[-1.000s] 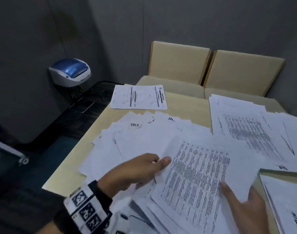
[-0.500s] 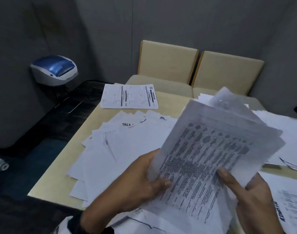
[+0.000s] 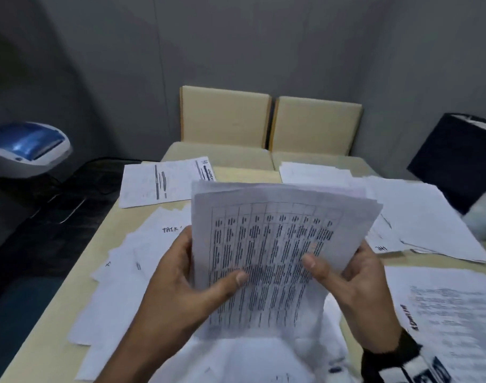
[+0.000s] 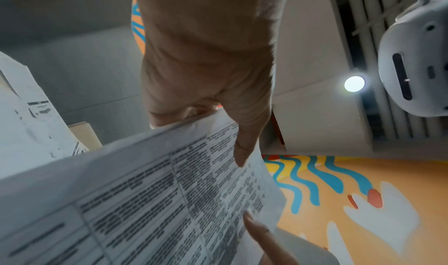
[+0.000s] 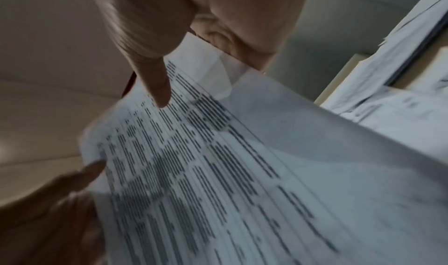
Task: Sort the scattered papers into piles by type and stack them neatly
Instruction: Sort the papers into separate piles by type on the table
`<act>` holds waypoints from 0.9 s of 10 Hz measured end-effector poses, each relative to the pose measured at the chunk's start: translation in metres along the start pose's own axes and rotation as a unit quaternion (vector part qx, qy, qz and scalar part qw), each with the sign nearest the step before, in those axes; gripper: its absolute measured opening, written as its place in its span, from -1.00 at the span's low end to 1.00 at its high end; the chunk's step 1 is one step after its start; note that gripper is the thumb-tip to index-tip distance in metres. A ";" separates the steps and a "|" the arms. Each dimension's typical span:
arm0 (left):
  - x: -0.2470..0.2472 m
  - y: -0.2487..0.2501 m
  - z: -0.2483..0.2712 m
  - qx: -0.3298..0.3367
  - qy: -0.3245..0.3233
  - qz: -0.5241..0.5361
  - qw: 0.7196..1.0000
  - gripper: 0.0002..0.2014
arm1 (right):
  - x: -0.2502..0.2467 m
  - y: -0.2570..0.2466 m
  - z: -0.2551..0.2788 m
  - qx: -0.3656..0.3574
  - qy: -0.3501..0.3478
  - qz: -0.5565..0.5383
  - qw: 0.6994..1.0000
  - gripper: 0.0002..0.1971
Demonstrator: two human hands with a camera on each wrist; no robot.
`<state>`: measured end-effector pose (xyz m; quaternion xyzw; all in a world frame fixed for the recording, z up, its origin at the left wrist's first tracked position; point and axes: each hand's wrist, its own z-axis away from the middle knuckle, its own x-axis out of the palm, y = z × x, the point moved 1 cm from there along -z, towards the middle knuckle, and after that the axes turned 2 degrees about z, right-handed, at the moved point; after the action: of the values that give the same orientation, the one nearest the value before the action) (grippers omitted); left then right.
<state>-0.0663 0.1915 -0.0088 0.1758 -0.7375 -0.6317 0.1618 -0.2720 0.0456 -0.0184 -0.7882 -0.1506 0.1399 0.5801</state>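
Observation:
I hold a bundle of printed table sheets [image 3: 266,244] upright above the table, its lower edge near the papers below. My left hand [image 3: 186,280] grips its left edge, thumb across the front. My right hand [image 3: 346,275] grips the right edge the same way. In the left wrist view the bundle [image 4: 145,202] sits under my left hand [image 4: 218,96]. The right wrist view shows the bundle [image 5: 242,173] with my right hand [image 5: 169,48] and its thumb on the print. Loose white sheets [image 3: 120,286] fan out at the left. A form pile [image 3: 164,181] lies far left.
The beige table [image 3: 43,341] has more paper spreads at the right [image 3: 418,217] and a printed pile [image 3: 451,313] near right. Two beige chairs [image 3: 269,120] stand behind the table. A blue-and-white printer [image 3: 26,147] sits left, a black box [image 3: 457,158] right.
Both hands have gathered the printed sheets off the table and raised them upright, squaring them from a tilted, fanned hold into a straighter bundle facing me.

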 end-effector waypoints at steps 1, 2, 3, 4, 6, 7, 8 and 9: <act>0.010 -0.007 0.003 -0.004 0.021 -0.044 0.999 -0.41 | 0.002 0.015 0.016 0.028 0.032 0.052 0.998 -0.62; 0.017 -0.011 0.001 -0.011 0.038 -0.048 0.998 -0.41 | -0.003 0.017 0.025 0.033 0.070 0.054 0.996 -0.72; 0.016 -0.016 -0.002 -0.032 -0.015 -0.121 0.992 -0.19 | -0.030 0.021 0.026 0.042 0.166 0.017 0.985 -0.79; -0.003 -0.033 -0.003 -0.036 -0.123 -0.379 0.917 -0.03 | -0.078 0.029 0.024 0.090 0.273 -0.059 0.956 -0.86; -0.070 -0.140 -0.012 -0.171 -0.187 -0.647 0.720 0.00 | -0.186 0.034 0.056 0.207 0.492 -0.007 0.846 -0.82; -0.073 -0.140 -0.011 -0.179 -0.206 -0.651 0.708 -0.01 | -0.241 0.068 0.081 0.234 0.520 0.031 0.821 -0.55; -0.077 -0.139 -0.013 -0.198 -0.202 -0.633 0.721 -0.03 | -0.252 0.074 0.089 0.332 0.508 0.033 0.794 -0.57; -0.085 -0.148 -0.015 -0.219 -0.184 -0.615 0.735 0.02 | -0.258 0.075 0.090 0.365 0.530 0.055 0.763 -0.48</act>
<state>0.0242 0.1969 -0.1539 0.4311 -0.3252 -0.7572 -0.3673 -0.5377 0.0000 -0.1039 -0.4723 0.2871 -0.2238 0.8028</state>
